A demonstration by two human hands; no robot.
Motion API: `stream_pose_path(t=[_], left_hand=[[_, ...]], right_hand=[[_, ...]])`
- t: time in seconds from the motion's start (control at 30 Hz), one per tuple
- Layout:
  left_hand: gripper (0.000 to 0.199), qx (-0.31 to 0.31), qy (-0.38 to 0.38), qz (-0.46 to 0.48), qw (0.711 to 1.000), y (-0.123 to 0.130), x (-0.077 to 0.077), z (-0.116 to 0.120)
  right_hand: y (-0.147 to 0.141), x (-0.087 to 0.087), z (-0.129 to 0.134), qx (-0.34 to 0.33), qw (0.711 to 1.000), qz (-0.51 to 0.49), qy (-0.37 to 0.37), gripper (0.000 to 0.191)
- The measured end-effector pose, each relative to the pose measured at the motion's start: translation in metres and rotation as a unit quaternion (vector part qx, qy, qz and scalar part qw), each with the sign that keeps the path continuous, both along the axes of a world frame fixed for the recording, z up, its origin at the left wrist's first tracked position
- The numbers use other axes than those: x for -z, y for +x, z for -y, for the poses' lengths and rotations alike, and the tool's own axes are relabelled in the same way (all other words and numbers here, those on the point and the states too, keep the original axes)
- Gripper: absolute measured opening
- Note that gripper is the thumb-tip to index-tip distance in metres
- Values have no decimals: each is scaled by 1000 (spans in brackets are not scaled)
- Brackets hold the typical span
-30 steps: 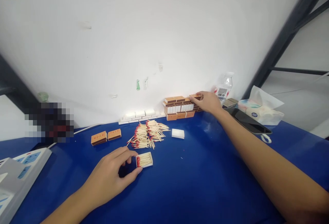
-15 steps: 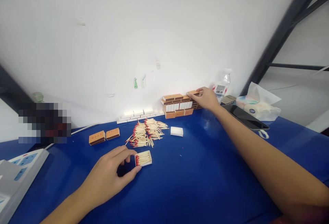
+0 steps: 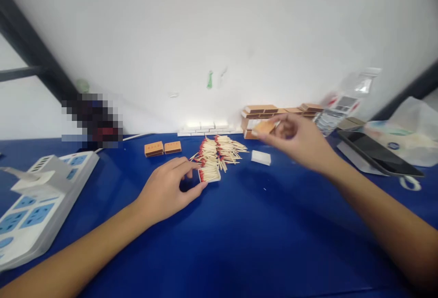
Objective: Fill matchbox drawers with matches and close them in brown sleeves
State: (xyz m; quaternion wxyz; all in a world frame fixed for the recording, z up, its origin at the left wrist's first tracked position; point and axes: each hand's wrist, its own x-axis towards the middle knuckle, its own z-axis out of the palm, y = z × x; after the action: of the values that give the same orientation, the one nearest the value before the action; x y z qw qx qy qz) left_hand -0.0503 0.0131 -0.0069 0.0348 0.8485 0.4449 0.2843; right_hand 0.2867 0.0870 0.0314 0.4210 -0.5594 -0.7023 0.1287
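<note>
My left hand (image 3: 167, 188) rests on the blue table, its thumb and fingers closed about the left end of a white matchbox tray (image 3: 211, 175) full of red-headed matches. A heap of loose matches (image 3: 222, 152) lies right behind that tray. Above the table on the right, my right hand (image 3: 301, 140) pinches an orange matchbox (image 3: 265, 127); it is blurred, and I cannot tell whether a tray is inside. Behind this hand, partly hidden by it, is a stack of orange matchboxes (image 3: 262, 109). A white matchbox tray (image 3: 261, 157) lies alone between the heap and my right hand.
Stacked white trays (image 3: 205, 130) line the wall. Two orange matchboxes (image 3: 153, 149) lie to the left. A power strip (image 3: 51, 206) with a plugged-in adapter fills the left side. On the right are a plastic bottle (image 3: 345, 104), a phone (image 3: 379, 152) and a tissue pack (image 3: 407, 140).
My right hand has come away from the stack towards me and the middle, bringing an orange matchbox. My left hand still holds the filled tray, now closer to the match heap. The view has shifted.
</note>
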Motion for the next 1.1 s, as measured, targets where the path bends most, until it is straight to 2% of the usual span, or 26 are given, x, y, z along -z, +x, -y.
stream_pose_path(t=[0.07, 0.13, 0.33, 0.43, 0.53, 0.67, 0.83, 1.1], left_hand=[[23, -19, 3, 10, 1000, 0, 0, -2], [24, -32, 9, 18, 999, 0, 0, -3], [24, -12, -2, 24, 1000, 1, 2, 0], [23, -6, -8, 20, 1000, 1, 2, 0], [22, -8, -5, 12, 1000, 1, 0, -1], [22, -6, 2, 9, 1000, 1, 0, 0], [23, 16, -5, 20, 1000, 0, 2, 1], [31, 22, -14, 12, 1000, -2, 5, -2]], right_hand=[[-17, 13, 24, -85, 991, 59, -84, 59], [-31, 22, 37, -120, 977, 127, -122, 57], [-40, 24, 39, -141, 960, 217, -107, 66], [-37, 25, 39, -222, 951, 197, -82, 63], [-37, 27, 40, -290, 935, 181, -97, 47], [-39, 27, 39, -288, 936, 170, -107, 40], [-43, 30, 36, -272, 950, 144, -55, 40], [-45, 37, 35, -296, 947, 114, -46, 39]])
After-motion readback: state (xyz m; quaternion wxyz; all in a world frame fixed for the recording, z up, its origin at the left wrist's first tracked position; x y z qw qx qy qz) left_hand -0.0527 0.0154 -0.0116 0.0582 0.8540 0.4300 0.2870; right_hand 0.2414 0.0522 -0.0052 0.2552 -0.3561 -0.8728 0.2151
